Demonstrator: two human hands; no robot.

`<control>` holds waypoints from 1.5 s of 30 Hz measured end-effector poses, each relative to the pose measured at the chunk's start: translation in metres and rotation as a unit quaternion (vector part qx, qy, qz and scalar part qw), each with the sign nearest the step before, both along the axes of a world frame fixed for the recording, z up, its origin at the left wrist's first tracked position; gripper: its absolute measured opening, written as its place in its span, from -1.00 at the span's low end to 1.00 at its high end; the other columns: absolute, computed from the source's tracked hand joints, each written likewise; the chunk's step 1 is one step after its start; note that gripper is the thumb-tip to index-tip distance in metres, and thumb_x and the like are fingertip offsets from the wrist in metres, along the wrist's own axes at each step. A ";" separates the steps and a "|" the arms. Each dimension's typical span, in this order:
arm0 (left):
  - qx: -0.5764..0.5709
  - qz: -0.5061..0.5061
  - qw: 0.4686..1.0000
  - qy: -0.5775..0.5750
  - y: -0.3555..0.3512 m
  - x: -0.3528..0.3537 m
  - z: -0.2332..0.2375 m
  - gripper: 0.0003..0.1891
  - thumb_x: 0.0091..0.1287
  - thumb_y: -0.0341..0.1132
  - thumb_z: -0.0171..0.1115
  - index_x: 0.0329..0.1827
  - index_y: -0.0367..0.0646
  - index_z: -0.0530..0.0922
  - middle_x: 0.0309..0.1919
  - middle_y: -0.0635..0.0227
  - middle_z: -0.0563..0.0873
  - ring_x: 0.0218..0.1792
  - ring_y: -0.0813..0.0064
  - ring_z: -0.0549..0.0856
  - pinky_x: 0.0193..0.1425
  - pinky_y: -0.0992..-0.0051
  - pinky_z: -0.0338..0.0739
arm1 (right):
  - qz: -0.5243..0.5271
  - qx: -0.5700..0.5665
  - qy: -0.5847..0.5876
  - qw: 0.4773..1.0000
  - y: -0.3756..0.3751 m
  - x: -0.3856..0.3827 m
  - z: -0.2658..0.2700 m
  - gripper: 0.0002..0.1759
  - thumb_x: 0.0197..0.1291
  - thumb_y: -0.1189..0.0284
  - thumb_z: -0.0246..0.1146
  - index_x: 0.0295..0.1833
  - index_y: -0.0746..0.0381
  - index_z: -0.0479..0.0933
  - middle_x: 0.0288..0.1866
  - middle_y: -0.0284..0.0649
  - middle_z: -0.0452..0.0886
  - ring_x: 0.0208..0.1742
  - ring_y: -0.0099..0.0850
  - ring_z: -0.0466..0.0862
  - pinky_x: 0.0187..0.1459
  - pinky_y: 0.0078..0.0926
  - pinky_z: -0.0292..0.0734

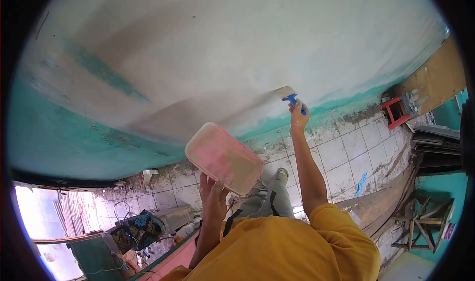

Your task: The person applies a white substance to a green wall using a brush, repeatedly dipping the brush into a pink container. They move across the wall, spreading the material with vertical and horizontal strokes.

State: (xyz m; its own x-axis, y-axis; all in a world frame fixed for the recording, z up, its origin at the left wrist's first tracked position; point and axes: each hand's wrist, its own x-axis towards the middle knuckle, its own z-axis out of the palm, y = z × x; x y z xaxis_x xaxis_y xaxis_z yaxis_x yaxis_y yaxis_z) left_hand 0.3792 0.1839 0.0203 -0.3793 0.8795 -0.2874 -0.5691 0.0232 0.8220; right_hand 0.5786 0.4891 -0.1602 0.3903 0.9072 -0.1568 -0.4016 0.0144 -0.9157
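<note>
My right hand [300, 114] is closed round the blue handle of a paintbrush [287, 93], its pale bristles at the wall. The wall [222, 48] is mostly coated in whitish paint, with green showing in a patch at the left and along its lower edge. My left hand [213, 192] grips the near edge of a shallow pink plastic tray [225, 157] smeared with whitish paint. The tray is tilted, and the fingers under it are partly hidden.
White floor tiles [344, 145] run along the wall's foot, dirty and spattered. A red plastic stool [393, 112] stands at the right, a wooden frame [425, 224] below it. Cluttered items, including a dark patterned bag [143, 226], lie at lower left. A blue scrap [361, 184] lies on the floor.
</note>
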 end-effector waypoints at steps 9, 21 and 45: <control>0.009 -0.002 1.000 -0.008 0.001 0.006 0.006 -0.32 0.31 -0.45 0.19 0.49 -0.16 0.13 0.32 0.15 0.40 0.35 0.25 0.49 0.31 0.23 0.60 | 0.026 0.239 0.012 0.971 -0.007 -0.011 0.222 -0.58 0.51 0.30 0.07 0.23 0.43 0.48 0.07 0.00 0.67 0.11 -0.25 0.71 0.17 -0.33 0.63; 0.009 0.014 1.000 0.002 -0.002 0.006 0.005 -0.34 0.30 -0.44 0.19 0.46 -0.19 0.14 0.28 0.14 0.43 0.32 0.24 0.52 0.29 0.24 0.62 | -0.012 0.113 0.043 0.993 -0.006 -0.013 0.006 -0.62 0.49 0.35 0.10 0.21 0.44 0.49 0.01 -0.06 0.67 0.05 -0.30 0.72 0.10 -0.39 0.63; -0.020 0.028 0.998 0.056 -0.002 0.012 -0.005 -0.33 0.35 -0.35 0.12 0.51 -0.22 0.12 0.31 0.08 0.44 0.30 0.17 0.56 0.25 0.19 0.65 | 0.012 0.068 0.048 0.996 0.002 0.010 -0.023 -0.55 0.51 0.28 0.09 0.27 0.43 0.45 0.10 -0.01 0.65 0.11 -0.25 0.70 0.18 -0.29 0.60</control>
